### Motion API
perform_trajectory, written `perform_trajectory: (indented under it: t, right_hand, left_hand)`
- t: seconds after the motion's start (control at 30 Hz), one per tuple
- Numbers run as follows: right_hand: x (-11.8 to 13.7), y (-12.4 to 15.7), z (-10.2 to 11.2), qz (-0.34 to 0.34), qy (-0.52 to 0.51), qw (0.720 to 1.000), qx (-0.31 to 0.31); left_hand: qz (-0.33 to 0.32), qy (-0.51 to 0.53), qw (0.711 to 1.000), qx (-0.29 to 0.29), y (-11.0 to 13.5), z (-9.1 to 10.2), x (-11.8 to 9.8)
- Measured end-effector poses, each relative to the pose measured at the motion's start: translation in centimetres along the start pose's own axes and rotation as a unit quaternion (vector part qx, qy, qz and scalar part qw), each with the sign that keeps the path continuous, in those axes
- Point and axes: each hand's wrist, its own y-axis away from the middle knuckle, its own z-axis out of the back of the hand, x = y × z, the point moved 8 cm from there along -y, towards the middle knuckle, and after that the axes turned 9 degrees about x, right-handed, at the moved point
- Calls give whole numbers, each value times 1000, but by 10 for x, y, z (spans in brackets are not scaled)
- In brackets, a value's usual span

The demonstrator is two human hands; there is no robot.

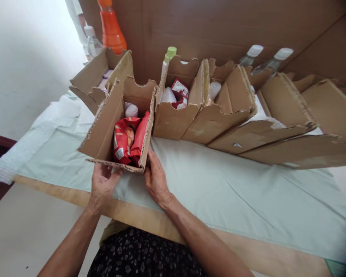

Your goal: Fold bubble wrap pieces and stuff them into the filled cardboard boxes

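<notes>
Between my hands is an open cardboard box (100,134) with cut-down edges. Inside it lie red snack packets (122,140) and a bubble-wrapped item (131,110). My left hand (103,184) grips the box's near side from below, its fingers partly hidden under the edge. My right hand (157,177) presses against the near right corner, fingers bent along its side. To the right of this box stands another cardboard box (173,121) holding a dark red packet (180,93) and a white wrapped item.
Several more cardboard boxes (276,132) run to the right, with white-capped bottles (272,61) behind them. A box (88,77) and an orange bottle (112,30) stand at the back left. Bubble wrap (31,138) hangs over the left of the cloth-covered table (213,184).
</notes>
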Motion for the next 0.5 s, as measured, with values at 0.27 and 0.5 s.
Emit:
perform_trajectory:
  t: [0.27,0.5]
  right_hand:
    - [-1,-2,8,-58,-27,998,9]
    - [-1,-3,10,-70,-20,997,33]
  left_hand:
    - [-1,-271,962,-27,-102,-24,-5]
    - [-85,-341,935,-50,-114,-33,-33]
